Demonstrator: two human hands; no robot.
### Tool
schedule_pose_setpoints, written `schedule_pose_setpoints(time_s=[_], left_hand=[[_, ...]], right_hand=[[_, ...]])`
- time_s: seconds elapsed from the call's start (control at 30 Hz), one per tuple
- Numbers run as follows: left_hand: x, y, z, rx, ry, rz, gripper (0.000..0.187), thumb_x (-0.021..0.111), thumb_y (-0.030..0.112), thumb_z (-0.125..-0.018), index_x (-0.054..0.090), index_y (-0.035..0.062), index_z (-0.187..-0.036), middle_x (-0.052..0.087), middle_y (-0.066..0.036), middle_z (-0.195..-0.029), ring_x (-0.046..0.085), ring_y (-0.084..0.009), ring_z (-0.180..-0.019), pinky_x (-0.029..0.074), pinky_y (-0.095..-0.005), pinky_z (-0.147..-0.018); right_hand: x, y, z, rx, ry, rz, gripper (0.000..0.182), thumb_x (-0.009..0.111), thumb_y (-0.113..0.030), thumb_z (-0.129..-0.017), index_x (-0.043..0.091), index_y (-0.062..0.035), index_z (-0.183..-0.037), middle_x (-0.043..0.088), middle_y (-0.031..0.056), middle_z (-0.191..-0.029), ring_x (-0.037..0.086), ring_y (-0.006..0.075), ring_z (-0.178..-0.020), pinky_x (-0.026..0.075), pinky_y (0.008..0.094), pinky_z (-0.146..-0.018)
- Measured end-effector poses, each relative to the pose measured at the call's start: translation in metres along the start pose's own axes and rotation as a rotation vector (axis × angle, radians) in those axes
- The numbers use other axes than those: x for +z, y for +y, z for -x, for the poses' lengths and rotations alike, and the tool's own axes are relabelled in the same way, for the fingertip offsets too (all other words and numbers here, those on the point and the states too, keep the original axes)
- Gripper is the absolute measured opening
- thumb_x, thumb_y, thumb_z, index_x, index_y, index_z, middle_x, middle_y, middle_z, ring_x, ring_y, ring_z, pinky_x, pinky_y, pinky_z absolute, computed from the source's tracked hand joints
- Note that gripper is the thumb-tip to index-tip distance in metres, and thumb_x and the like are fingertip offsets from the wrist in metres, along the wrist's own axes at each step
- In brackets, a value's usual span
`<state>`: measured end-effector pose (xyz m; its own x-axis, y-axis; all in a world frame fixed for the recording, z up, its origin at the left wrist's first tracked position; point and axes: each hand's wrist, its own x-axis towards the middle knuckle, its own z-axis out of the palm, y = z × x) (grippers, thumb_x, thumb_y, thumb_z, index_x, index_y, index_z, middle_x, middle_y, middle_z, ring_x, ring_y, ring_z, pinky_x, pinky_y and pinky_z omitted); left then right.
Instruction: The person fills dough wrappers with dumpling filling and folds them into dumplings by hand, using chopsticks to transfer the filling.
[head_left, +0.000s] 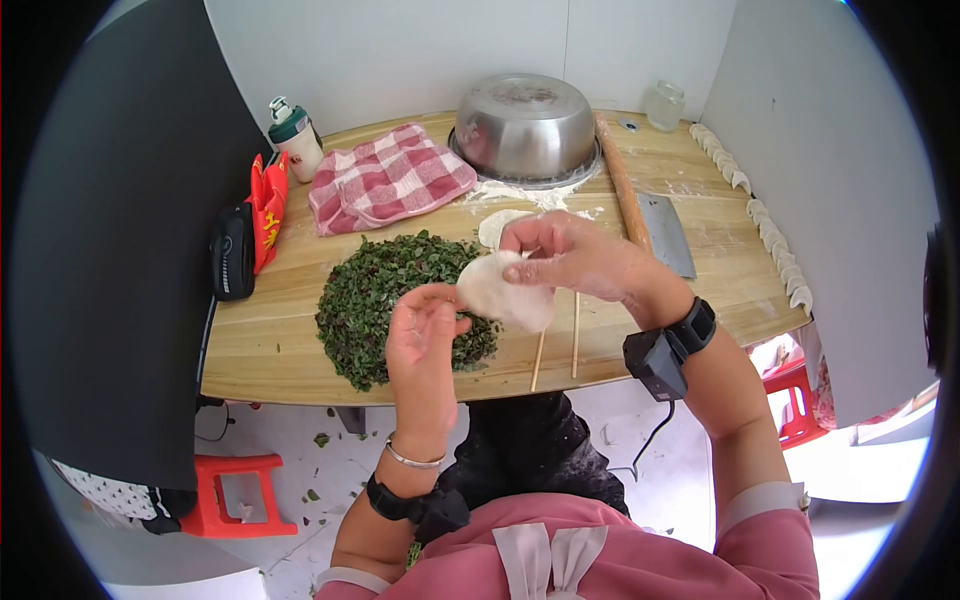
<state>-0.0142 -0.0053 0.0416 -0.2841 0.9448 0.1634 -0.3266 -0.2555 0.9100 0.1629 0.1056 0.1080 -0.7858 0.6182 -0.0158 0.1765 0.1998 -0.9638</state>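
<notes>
A thin round dough wrapper (508,292) hangs in the air over the table's front half, pinched between the thumb and fingers of my right hand (560,257). My left hand (425,330) is at the wrapper's left edge, its fingers curled and apart; whether they touch the dough is unclear. Below and behind the left hand lies a large heap of chopped green leaves (385,290). Another dough piece (497,230) lies on the table just behind the right hand. Two thin sticks (575,340) point toward the table's front edge, partly hidden by the wrapper.
An upturned metal bowl (524,125) stands at the back beside a checked cloth (390,180) and a bottle (295,140). A rolling pin (622,180) and a metal scraper (665,235) lie right of it. Folded dumplings (775,245) line the right edge near a glass jar (664,105).
</notes>
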Motion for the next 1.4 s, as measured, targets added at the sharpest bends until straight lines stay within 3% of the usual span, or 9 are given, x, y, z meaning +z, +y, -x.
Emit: schedule_pose_setpoints(time_s=[0.1, 0.2, 0.3, 0.5, 0.77, 0.93, 1.07, 1.13, 1.4], left_hand=[[0.007, 0.005, 0.007, -0.031, -0.053, 0.045, 0.043, 0.041, 0.033, -0.101, 0.046, -0.0001, -0.128, 0.052, -0.014, -0.127, 0.049, -0.0228, -0.119, 0.039, -0.0375, -0.102], [0.016, 0.009, 0.006, -0.379, -0.193, 0.653, 0.077, 0.024, 0.059, -0.096, 0.031, -0.0015, -0.142, 0.041, -0.015, -0.142, 0.039, -0.0279, -0.131, 0.028, -0.0422, -0.111], [0.011, 0.014, 0.009, -0.471, -0.236, 0.858, 0.077, 0.025, 0.058, -0.096, 0.032, -0.0033, -0.141, 0.038, -0.015, -0.144, 0.037, -0.0278, -0.133, 0.028, -0.0419, -0.111], [-0.004, 0.008, 0.009, -0.384, -0.199, 0.568, 0.063, 0.034, 0.043, -0.099, 0.034, -0.0052, -0.139, 0.042, -0.017, -0.142, 0.042, -0.0297, -0.130, 0.034, -0.0420, -0.108], [-0.068, 0.042, -0.002, -0.103, 0.149, 0.646, 0.040, 0.044, 0.018, -0.099, 0.042, -0.0018, -0.134, 0.051, -0.017, -0.134, 0.050, -0.0280, -0.123, 0.042, -0.0428, -0.105], [-0.090, 0.052, -0.005, -0.088, 0.321, 0.717, 0.037, 0.042, 0.022, -0.100, 0.046, 0.0003, -0.130, 0.055, -0.014, -0.130, 0.054, -0.0263, -0.119, 0.045, -0.0410, -0.102], [-0.083, 0.053, 0.004, -0.149, 0.184, 0.855, 0.039, 0.039, 0.021, -0.100, 0.046, -0.0029, -0.130, 0.054, -0.016, -0.131, 0.053, -0.0281, -0.121, 0.042, -0.0428, -0.104], [-0.066, 0.056, 0.006, -0.272, 0.240, 0.916, 0.048, 0.030, 0.024, -0.101, 0.038, -0.0077, -0.136, 0.044, -0.022, -0.140, 0.041, -0.0336, -0.131, 0.029, -0.0443, -0.113], [-0.042, 0.049, 0.005, -0.355, 0.126, 0.864, 0.049, 0.032, 0.021, -0.099, 0.033, -0.0115, -0.137, 0.038, -0.025, -0.143, 0.039, -0.0348, -0.133, 0.031, -0.0438, -0.112]], right_hand=[[0.004, -0.019, -0.003, -0.113, 0.130, 0.347, 0.020, 0.063, -0.019, -0.089, 0.058, -0.0017, -0.082, 0.061, 0.0020, -0.077, 0.055, 0.0087, -0.071, 0.046, 0.0267, -0.064], [0.020, -0.023, -0.008, -0.215, -0.011, 0.653, 0.026, 0.057, -0.025, -0.093, 0.061, 0.0002, -0.092, 0.064, 0.0062, -0.083, 0.060, 0.0151, -0.068, 0.049, 0.0287, -0.062], [0.022, -0.032, -0.002, -0.079, -0.022, 0.051, 0.030, 0.053, -0.029, -0.095, 0.062, -0.0009, -0.100, 0.064, 0.0052, -0.084, 0.063, 0.0147, -0.072, 0.052, 0.0284, -0.062], [-0.008, -0.010, -0.005, -0.033, 0.187, -0.127, 0.022, 0.054, -0.027, -0.095, 0.058, -0.0053, -0.093, 0.062, 0.0019, -0.083, 0.063, 0.0101, -0.072, 0.050, 0.0234, -0.059], [0.004, 0.026, -0.015, 0.143, 0.144, 0.208, 0.011, 0.061, -0.015, -0.088, 0.060, -0.0046, -0.088, 0.063, 0.0034, -0.075, 0.060, 0.0115, -0.066, 0.048, 0.0246, -0.059], [0.024, 0.034, -0.021, 0.037, 0.051, 0.673, 0.019, 0.068, -0.017, -0.081, 0.058, -0.0013, -0.085, 0.061, 0.0090, -0.070, 0.060, 0.0215, -0.064, 0.047, 0.0331, -0.059], [0.052, 0.033, -0.009, 0.003, 0.053, 0.845, 0.032, 0.073, -0.025, -0.076, 0.055, -0.0015, -0.089, 0.061, 0.0141, -0.071, 0.061, 0.0322, -0.071, 0.048, 0.0401, -0.063], [0.066, 0.036, -0.005, 0.009, 0.126, 0.866, 0.046, 0.075, -0.029, -0.072, 0.050, 0.0001, -0.098, 0.062, 0.0200, -0.078, 0.062, 0.0392, -0.081, 0.049, 0.0468, -0.072], [0.075, 0.056, -0.011, -0.097, 0.246, 0.860, 0.025, 0.066, -0.014, -0.078, 0.053, 0.0001, -0.094, 0.061, 0.0208, -0.079, 0.061, 0.0398, -0.080, 0.049, 0.0465, -0.072]])
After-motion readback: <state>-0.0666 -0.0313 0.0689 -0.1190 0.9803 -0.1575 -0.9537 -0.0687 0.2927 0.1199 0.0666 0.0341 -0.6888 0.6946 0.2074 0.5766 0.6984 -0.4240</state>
